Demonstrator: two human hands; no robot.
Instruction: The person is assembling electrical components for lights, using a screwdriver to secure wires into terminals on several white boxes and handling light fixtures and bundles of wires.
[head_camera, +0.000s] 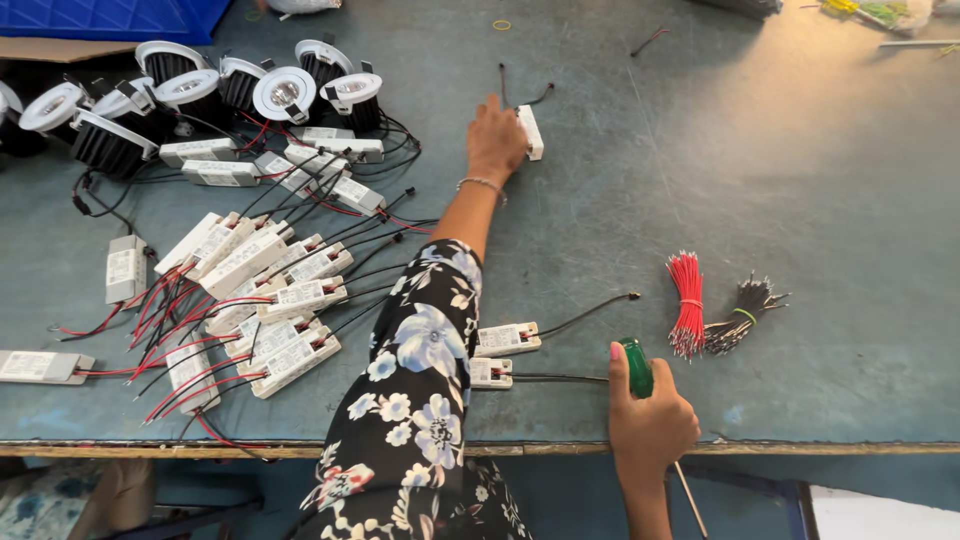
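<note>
My left hand (496, 138) reaches far across the grey-blue table and rests on a small white driver box (531, 131) with black wires. The arm wears a black flowered sleeve (415, 390). My right hand (648, 425) sits at the table's near edge, closed around a green-handled screwdriver (636, 367) whose shaft points down past the edge. Two more white driver boxes (506, 339) with black leads lie just left of that hand.
A heap of white driver boxes (262, 300) with red and black wires covers the left. Round white downlights (283, 93) stand at the back left. A red wire bundle (686, 303) and a dark wire bundle (742, 310) lie at the right.
</note>
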